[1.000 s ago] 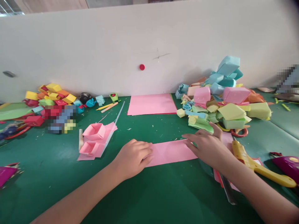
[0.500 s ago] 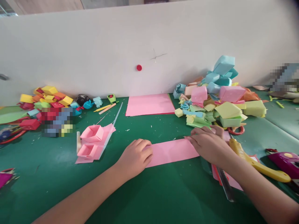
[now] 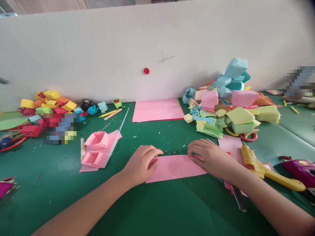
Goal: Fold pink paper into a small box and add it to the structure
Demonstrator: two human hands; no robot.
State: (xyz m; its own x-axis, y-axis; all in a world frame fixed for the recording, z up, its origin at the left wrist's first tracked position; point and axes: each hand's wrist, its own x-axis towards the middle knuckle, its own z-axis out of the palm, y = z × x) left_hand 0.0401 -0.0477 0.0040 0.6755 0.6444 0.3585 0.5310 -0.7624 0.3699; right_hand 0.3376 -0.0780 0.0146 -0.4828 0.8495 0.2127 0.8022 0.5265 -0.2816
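Note:
A pink paper strip (image 3: pixel 176 167) lies on the green table (image 3: pixel 157 206) between my hands. My left hand (image 3: pixel 144 164) has curled fingers on the strip's left end. At the upper right part of the strip, my right hand (image 3: pixel 205 154) pinches its edge between thumb and fingers. Two folded pink paper boxes (image 3: pixel 97 140) rest on pink paper to the left. Right of my right hand are another pink sheet (image 3: pixel 231 146), a yellow glue gun (image 3: pixel 258 167) and a dark-bladed tool (image 3: pixel 238 198), partly under my forearm.
Pink sheets (image 3: pixel 157 109) lie by the white board (image 3: pixel 110 52). Piles of folded paper pieces stand at the left (image 3: pixel 51 101) and right (image 3: pixel 241 114). A purple tool (image 3: pixel 299 170) is at the far right; pencils (image 3: pixel 110 114) lie at the back left.
My right hand has moved left along the strip, uncovering more of the pink sheet at the right. The strip has shifted slightly left and toward me, and my left fingers have lifted a little.

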